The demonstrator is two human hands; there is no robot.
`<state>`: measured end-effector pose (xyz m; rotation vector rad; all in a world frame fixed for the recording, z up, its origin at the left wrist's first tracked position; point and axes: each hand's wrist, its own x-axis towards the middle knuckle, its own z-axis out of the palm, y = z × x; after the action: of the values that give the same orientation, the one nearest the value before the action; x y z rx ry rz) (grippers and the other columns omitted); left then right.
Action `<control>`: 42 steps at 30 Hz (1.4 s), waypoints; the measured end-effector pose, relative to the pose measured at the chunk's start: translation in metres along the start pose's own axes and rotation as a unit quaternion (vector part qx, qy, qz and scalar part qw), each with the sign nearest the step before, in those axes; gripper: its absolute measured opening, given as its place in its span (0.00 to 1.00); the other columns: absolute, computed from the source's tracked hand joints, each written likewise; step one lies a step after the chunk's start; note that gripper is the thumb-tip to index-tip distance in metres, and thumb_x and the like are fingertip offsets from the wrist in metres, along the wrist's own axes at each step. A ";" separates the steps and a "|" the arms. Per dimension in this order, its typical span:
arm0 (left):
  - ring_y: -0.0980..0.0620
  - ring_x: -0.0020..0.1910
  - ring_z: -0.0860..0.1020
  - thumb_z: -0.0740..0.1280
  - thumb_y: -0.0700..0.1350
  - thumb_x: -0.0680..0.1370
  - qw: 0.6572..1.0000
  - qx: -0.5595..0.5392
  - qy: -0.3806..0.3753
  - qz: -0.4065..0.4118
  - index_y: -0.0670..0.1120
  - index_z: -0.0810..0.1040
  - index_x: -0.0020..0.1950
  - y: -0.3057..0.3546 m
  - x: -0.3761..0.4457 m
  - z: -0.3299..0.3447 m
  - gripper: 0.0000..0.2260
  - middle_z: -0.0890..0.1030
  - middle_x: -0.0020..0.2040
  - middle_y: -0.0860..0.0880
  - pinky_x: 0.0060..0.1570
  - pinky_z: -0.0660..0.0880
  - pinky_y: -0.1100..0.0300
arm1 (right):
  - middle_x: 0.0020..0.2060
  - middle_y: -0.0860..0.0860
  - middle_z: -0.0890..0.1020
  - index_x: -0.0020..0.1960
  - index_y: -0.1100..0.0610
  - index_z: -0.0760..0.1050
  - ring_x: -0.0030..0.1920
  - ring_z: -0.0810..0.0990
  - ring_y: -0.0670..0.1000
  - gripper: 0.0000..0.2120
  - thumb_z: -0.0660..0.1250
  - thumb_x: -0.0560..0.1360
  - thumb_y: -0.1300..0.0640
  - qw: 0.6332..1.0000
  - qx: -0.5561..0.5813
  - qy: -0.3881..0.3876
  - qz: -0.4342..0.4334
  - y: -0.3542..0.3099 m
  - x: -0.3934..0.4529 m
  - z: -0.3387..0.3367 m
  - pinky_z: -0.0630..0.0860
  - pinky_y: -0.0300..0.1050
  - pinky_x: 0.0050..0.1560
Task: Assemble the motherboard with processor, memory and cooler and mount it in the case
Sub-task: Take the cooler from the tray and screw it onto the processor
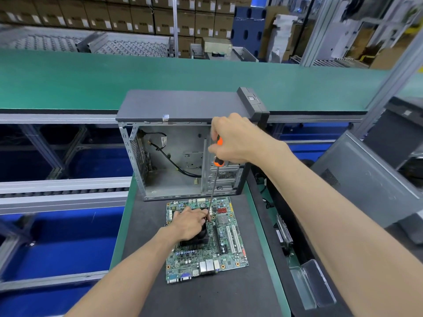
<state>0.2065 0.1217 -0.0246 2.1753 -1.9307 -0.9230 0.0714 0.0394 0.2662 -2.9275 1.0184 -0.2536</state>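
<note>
Left hand [189,223] hides cooler [198,239] top; screwdriver [214,184] tip indistinct.

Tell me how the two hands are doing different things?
The right hand is up high, gripping the orange screwdriver; the left hand is down low, resting on the black cooler. The right hand's fingers curl around the handle; the left's lie by the tip. Both work over the motherboard.

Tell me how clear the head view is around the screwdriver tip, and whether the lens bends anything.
Head view: even light, no glare on the motherboard; the screwdriver shaft reads sharp, but its tip is crowded by the left hand on the cooler; the right hand is slightly soft; wide-angle distortion bows the conveyor belt and far shelving.
</note>
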 end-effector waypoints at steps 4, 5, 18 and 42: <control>0.53 0.61 0.63 0.52 0.47 0.84 1.000 0.008 -0.009 0.001 0.64 0.71 0.53 0.000 0.001 -0.001 0.13 0.72 0.69 0.60 0.56 0.55 0.48 | 0.37 0.50 0.70 0.46 0.55 0.69 0.39 0.72 0.58 0.11 0.66 0.71 0.49 0.999 -0.038 0.030 -0.003 -0.001 -0.002 0.000 0.63 0.47 0.33; 0.52 0.61 0.63 0.52 0.47 0.84 1.000 0.008 -0.009 0.002 0.64 0.71 0.53 0.000 0.001 -0.001 0.13 0.72 0.69 0.60 0.56 0.55 0.48 | 0.39 0.50 0.72 0.48 0.54 0.69 0.41 0.74 0.58 0.11 0.66 0.68 0.53 1.000 0.000 0.006 -0.012 0.000 -0.002 -0.001 0.65 0.47 0.33; 0.53 0.60 0.62 0.51 0.47 0.83 1.000 0.005 -0.012 0.006 0.65 0.71 0.54 -0.005 0.005 0.003 0.14 0.71 0.69 0.61 0.54 0.54 0.49 | 0.40 0.48 0.74 0.50 0.53 0.73 0.44 0.75 0.57 0.10 0.66 0.68 0.58 0.998 0.055 -0.024 -0.023 0.001 -0.004 -0.003 0.73 0.49 0.41; 0.53 0.58 0.64 0.52 0.47 0.83 1.000 0.009 -0.004 0.012 0.66 0.70 0.50 0.000 0.000 -0.003 0.13 0.73 0.64 0.65 0.52 0.56 0.49 | 0.36 0.49 0.68 0.47 0.54 0.72 0.38 0.71 0.57 0.12 0.66 0.75 0.46 0.999 -0.030 0.039 0.013 0.006 -0.003 0.004 0.64 0.48 0.37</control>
<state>0.2083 0.1210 -0.0222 2.1563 -1.9722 -0.9164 0.0662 0.0359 0.2617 -2.9765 1.0925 -0.3463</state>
